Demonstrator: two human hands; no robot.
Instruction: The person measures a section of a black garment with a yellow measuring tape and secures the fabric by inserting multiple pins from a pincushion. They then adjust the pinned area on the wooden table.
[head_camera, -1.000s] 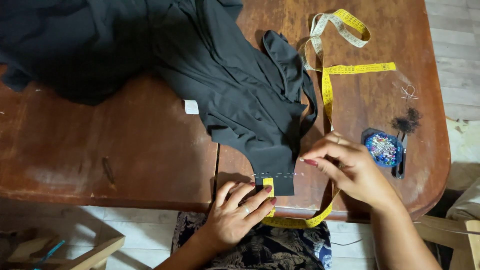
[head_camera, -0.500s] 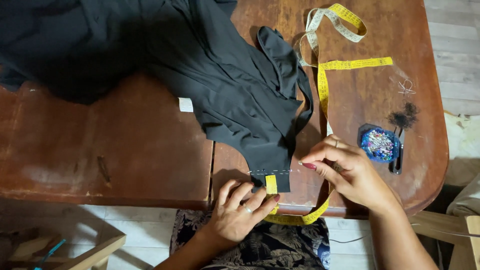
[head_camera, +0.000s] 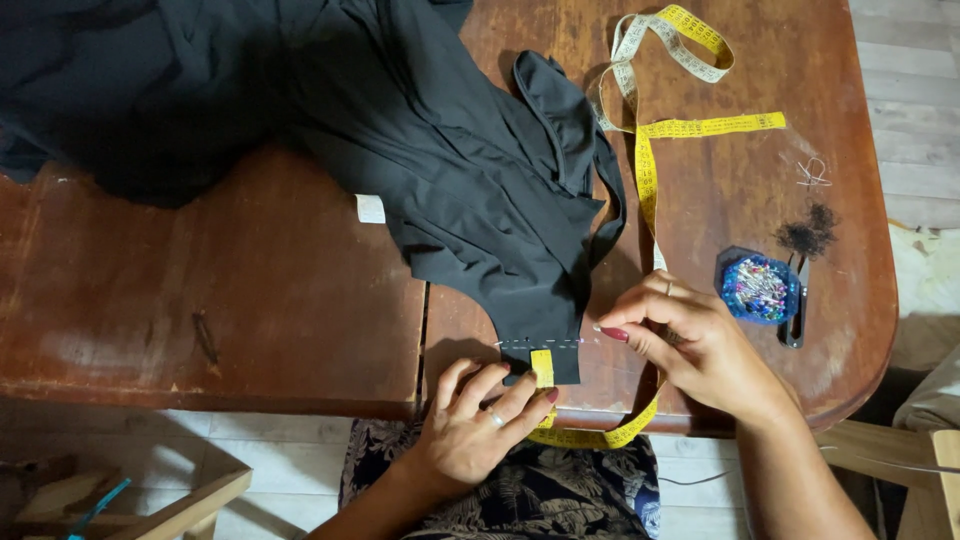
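The right hand (head_camera: 690, 345) is pinched narrow, thumb and forefinger closed on what appears to be a pin at the right end of the black garment's (head_camera: 470, 190) narrow lower edge; the pin itself is too small to make out with certainty. The left hand (head_camera: 480, 425) lies flat and spread, fingertips pressing the same edge from below, where a short length of yellow tape measure (head_camera: 645, 160) crosses under the cloth. A row of pins shows along that hem between the two hands.

The garment spreads up and left from the hands across the brown wooden table (head_camera: 220, 290), with a small white label (head_camera: 370, 208) at its side. The tape measure runs up the table past the right hand and loops near the far edge. A blue pin holder (head_camera: 757, 287) sits just right of the right hand.

Against the earlier frame, both hands hold nearly the same positions; the garment and tape have shifted only slightly in view.
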